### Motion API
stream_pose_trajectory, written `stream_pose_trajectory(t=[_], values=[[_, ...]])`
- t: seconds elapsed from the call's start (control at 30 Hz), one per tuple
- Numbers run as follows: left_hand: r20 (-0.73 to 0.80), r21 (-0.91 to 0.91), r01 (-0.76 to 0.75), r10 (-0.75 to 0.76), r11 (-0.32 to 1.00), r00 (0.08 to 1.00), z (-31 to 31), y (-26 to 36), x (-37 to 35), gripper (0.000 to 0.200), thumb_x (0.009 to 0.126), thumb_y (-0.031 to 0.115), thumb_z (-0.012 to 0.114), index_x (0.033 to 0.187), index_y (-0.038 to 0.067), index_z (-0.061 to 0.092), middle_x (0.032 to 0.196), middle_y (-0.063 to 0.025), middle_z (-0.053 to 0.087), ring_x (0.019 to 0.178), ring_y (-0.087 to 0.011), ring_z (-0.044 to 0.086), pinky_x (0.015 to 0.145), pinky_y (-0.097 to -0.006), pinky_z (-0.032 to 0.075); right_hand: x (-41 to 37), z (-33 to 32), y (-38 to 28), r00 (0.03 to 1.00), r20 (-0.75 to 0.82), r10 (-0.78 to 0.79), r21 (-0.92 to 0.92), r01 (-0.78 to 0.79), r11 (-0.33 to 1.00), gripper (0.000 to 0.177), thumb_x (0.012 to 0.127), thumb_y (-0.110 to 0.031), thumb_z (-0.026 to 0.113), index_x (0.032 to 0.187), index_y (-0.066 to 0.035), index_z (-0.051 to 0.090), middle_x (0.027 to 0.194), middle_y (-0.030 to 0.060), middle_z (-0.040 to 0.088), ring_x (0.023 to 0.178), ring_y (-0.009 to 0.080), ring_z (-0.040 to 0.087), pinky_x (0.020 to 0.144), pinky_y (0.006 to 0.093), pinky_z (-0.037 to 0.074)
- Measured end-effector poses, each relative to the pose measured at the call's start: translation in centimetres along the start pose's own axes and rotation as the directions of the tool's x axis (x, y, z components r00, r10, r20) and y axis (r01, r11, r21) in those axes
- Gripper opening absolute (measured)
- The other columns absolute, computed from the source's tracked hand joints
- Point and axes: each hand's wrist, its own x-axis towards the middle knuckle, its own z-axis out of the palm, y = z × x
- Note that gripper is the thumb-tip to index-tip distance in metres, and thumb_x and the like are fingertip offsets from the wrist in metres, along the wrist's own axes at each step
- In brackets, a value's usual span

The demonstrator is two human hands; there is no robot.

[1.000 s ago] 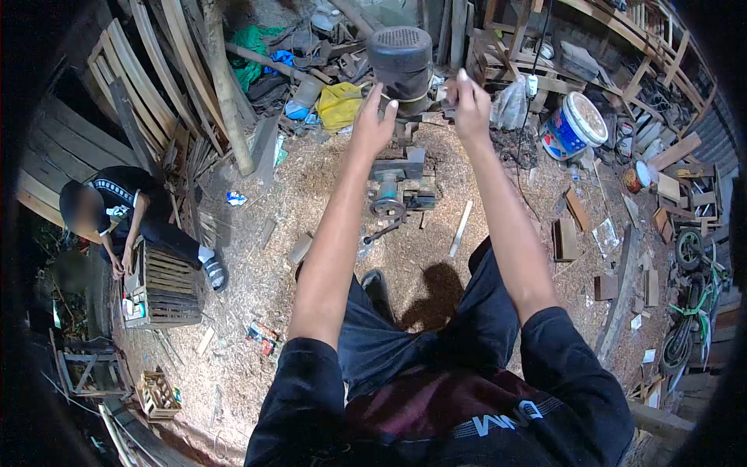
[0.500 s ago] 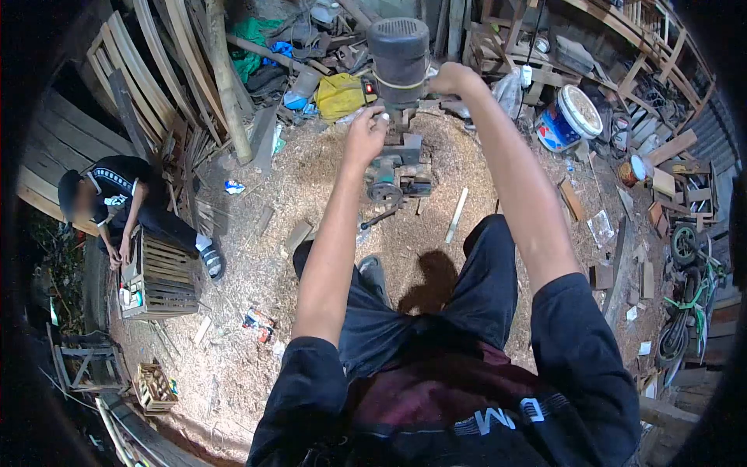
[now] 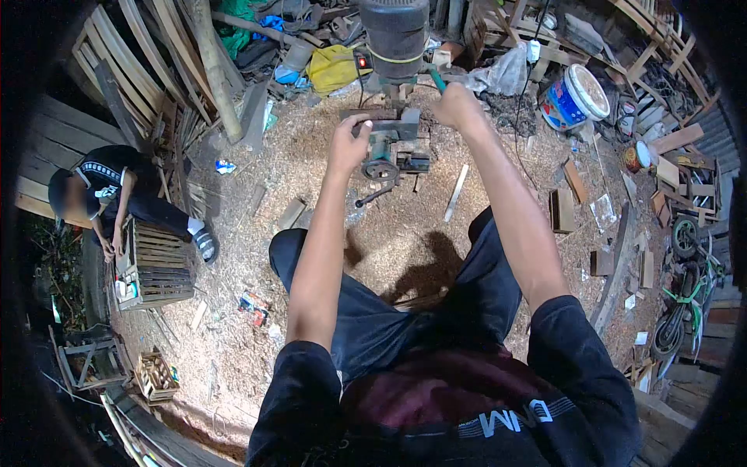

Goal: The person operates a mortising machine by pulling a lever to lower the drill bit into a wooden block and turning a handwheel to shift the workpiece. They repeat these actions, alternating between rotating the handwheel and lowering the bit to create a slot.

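**Right hand (image 3: 459, 107) grips thin green handle (image 3: 437, 80)**

A moment ago I saw no green handle; now the right hand wraps it, beside the big black round motor (image 3: 394, 43). I think that hand can push it.

The left hand (image 3: 348, 145) curls below the motor, by the edge of the gray metal vise (image 3: 394, 130). I can't tell if it holds anything. Tan sawdust floor (image 3: 420, 218) spreads below the motor, giving elbows room.

Pale block letters (image 3: 515, 419) stretch across the front of my dark shirt (image 3: 420, 397), too skewed for me to read with certainty; printing on the white bucket (image 3: 563, 103) and a seated co-worker's shirt (image 3: 101, 173) is likewise illegible from here.
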Motion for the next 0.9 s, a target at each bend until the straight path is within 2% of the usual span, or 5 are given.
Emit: stream_pose_trajectory(t=[0.5,0.53,0.63,0.73,0.9], values=[[0.041,-0.115,0.128,-0.124,0.985,0.991,1.6,-7.4,-4.9,0.025,0.093,0.018,0.061,0.109,0.000,0.068,0.104,-0.0149,0.070,0.098,-0.0202,0.065,0.088,-0.0317,0.049,0.6,2.0,2.1,0.999,-0.039,0.019,0.088,-0.016,0.996,0.039,0.080,-0.027,0.063,0.095,0.009,0.068,0.096,0.0313,0.067,0.095,0.0408,0.068,0.084,0.0420,0.053],[0.014,-0.103,0.099,-0.098,0.990,0.995,1.2,-6.5,-5.2,0.025,0.091,0.017,0.062,0.109,0.000,0.068,0.103,-0.0162,0.070,0.098,-0.0228,0.066,0.087,-0.0327,0.049,1.0,2.1,2.0,0.994,0.101,0.049,0.363,-0.083,0.928,0.035,0.083,-0.032,0.066,0.098,0.000,0.069,0.070,0.0108,0.066,0.071,0.0213,0.065,0.065,0.0352,0.049],[0.029,-0.187,0.184,-0.181,0.965,0.983,1.8,-7.9,-7.4,0.025,0.090,0.016,0.062,0.110,0.000,0.067,0.102,-0.0166,0.070,0.096,-0.0249,0.068,0.087,-0.0335,0.051,0.2,0.9,2.2,1.000,-0.013,-0.008,0.673,0.014,0.739,0.052,0.092,-0.047,0.058,0.117,-0.001,0.062,0.094,0.0171,0.068,0.094,0.0235,0.065,0.078,0.0358,0.051],[0.076,-0.185,0.301,-0.291,0.936,0.954,1.8,-9.0,-8.8,0.025,0.093,0.017,0.061,0.109,-0.001,0.067,0.109,-0.0147,0.069,0.100,-0.0227,0.066,0.091,-0.0336,0.049,-0.2,-0.2,2.2,0.993,-0.092,0.071,0.982,0.079,0.172,0.070,0.096,-0.060,0.044,0.133,-0.002,0.052,0.119,0.0247,0.060,0.116,0.0251,0.057,0.091,0.0388,0.048],[0.195,-0.026,0.355,-0.343,0.935,0.919,2.2,-12.0,-9.4,0.038,0.092,0.024,0.062,0.119,-0.002,0.062,0.119,-0.0173,0.065,0.109,-0.0258,0.064,0.097,-0.0349,0.048,-0.9,3.7,3.5,0.995,0.019,-0.100,0.871,0.032,0.491,0.065,0.098,-0.055,0.043,0.134,0.000,0.050,0.116,0.0202,0.063,0.110,0.0254,0.061,0.094,0.0417,0.049]])
